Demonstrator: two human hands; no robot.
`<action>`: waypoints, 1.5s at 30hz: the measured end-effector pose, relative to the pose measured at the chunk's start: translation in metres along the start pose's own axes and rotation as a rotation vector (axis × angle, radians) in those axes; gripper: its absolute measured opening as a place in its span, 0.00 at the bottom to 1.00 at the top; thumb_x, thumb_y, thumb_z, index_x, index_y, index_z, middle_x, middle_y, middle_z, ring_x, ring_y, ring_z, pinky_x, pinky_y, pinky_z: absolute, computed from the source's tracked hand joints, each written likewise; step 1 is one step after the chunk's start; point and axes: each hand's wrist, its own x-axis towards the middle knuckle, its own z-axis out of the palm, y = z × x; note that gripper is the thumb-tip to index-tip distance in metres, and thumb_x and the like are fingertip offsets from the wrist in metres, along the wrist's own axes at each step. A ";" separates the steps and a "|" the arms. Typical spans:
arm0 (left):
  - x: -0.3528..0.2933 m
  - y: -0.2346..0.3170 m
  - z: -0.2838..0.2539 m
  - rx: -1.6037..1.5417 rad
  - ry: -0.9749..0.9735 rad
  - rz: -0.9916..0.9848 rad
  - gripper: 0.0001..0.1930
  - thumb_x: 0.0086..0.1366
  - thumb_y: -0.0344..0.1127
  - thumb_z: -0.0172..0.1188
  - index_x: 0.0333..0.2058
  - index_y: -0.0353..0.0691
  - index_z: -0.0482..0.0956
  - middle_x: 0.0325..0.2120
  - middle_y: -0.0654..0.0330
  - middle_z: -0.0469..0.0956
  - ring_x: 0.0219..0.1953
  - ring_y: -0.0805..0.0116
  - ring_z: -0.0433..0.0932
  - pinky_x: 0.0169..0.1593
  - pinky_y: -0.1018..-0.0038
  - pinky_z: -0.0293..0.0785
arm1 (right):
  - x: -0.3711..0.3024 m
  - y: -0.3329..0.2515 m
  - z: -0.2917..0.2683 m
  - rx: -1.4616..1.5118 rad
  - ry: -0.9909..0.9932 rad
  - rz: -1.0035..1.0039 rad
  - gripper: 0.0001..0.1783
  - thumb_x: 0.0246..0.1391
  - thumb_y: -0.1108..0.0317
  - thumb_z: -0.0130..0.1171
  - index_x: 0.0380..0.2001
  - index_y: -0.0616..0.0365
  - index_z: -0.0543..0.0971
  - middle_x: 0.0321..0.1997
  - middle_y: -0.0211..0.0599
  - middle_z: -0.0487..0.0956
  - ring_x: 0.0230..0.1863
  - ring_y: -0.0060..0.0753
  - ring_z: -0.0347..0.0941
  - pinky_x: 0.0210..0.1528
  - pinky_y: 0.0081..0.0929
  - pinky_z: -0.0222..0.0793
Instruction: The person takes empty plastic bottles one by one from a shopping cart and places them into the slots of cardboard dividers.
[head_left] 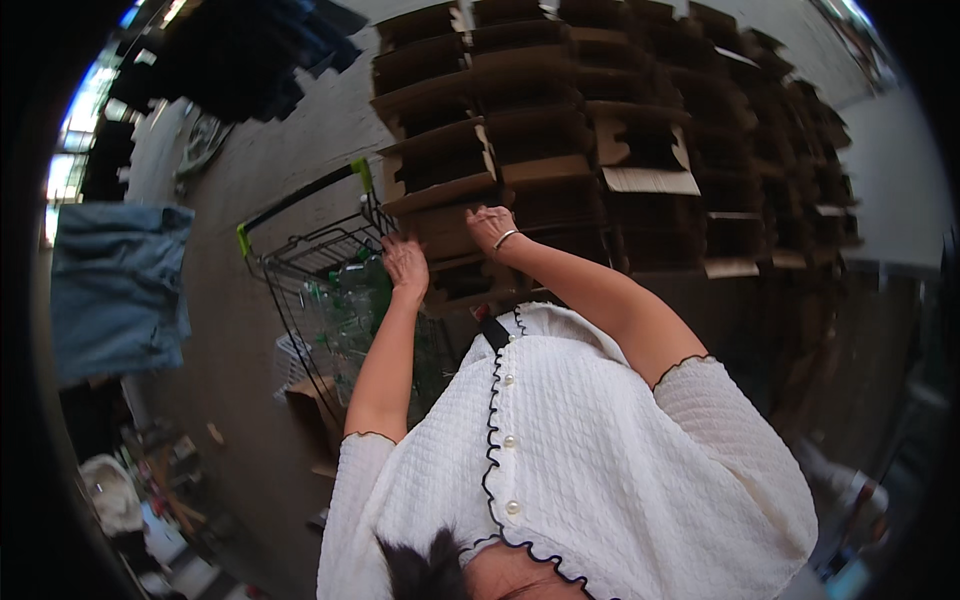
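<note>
carton [442, 232]: between your hands, at the near left of the stack [610, 152]
left hand [405, 264]: by its left edge; can't tell if pinching
right hand [489, 229]: fingers curled, grip unclear
stack risk: uneven pull might tip it

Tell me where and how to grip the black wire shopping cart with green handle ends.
Probably the long dark handlebar, between its green ends, from the picture's upper left: it juts free of the wire basket, while brown cardboard boxes crowd the right.

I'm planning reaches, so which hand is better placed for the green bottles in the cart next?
Probably the left hand: it is right beside the bottles, while the right hand is farther over, at the cardboard.
</note>
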 end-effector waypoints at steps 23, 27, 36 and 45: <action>-0.186 -0.168 0.133 -0.896 -0.044 -1.635 0.38 0.61 0.41 0.66 0.64 0.31 0.59 0.59 0.39 0.65 0.61 0.41 0.65 0.61 0.52 0.68 | 0.008 0.024 -0.018 0.008 -0.257 -0.203 0.43 0.55 0.60 0.63 0.68 0.65 0.56 0.65 0.55 0.69 0.61 0.53 0.69 0.58 0.42 0.69; -0.208 -0.197 0.192 -0.901 -0.026 -1.717 0.50 0.57 0.48 0.70 0.67 0.26 0.50 0.61 0.34 0.62 0.62 0.40 0.65 0.62 0.53 0.67 | 0.005 0.026 -0.016 0.065 -0.188 -0.193 0.39 0.50 0.67 0.66 0.64 0.54 0.60 0.58 0.50 0.75 0.56 0.56 0.72 0.53 0.45 0.70; -0.208 -0.213 0.210 -1.534 0.171 -1.831 0.56 0.56 0.51 0.70 0.67 0.24 0.42 0.59 0.36 0.66 0.54 0.45 0.74 0.49 0.58 0.78 | 0.003 -0.002 -0.039 -0.010 -0.285 -0.089 0.38 0.48 0.68 0.67 0.61 0.54 0.62 0.39 0.47 0.81 0.43 0.55 0.77 0.44 0.48 0.71; -0.255 -0.270 0.085 -2.405 0.032 -1.334 0.22 0.55 0.50 0.68 0.39 0.37 0.77 0.28 0.54 0.79 0.27 0.66 0.79 0.27 0.73 0.77 | 0.024 -0.090 -0.124 -0.193 -0.537 -0.164 0.27 0.49 0.53 0.66 0.50 0.56 0.77 0.44 0.43 0.81 0.47 0.51 0.77 0.47 0.44 0.73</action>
